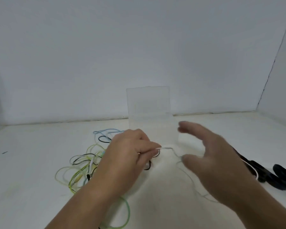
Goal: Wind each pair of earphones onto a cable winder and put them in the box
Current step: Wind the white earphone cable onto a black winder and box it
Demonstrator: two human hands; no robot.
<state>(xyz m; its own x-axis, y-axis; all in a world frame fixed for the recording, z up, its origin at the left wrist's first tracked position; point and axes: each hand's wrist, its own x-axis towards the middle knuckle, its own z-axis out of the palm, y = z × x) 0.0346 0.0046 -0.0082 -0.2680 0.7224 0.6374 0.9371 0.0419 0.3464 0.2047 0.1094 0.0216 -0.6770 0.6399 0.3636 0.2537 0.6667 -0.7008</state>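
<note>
Two hands work over a white table [31,179] in the head view. A tangle of earphones [82,169] lies on the table to the left of the left forearm and partly under it. Its thin round cords, yellow-green, black and light blue, are looped loosely over one another. One green loop [126,210] curls out from beneath that forearm near the bottom edge.

Behind the hands stands a clear box [155,128] of see-through plastic, its flat squarish lid [148,100] raised upright against the pale grey wall [139,47]. The left knuckles and the right fingertips cover parts of its front. Beyond the right wrist lie some dark objects [261,171], black, rounded and blurred; what they are cannot be told. A small dark mark [4,152] sits far left on the table.

The left hand [125,159] is curled, thumb and forefinger pinching a pale cable [168,148] just in front of the box. This thin, whitish cord runs rightward from the fingertips, bends down by the right thumb and trails in a faint curve across the table under the right palm.

The right hand [213,161] is spread wide and smeared by motion blur, fingers reaching toward the box and thumb low beside the cable. Whether the thumb touches the cord cannot be made out.
</note>
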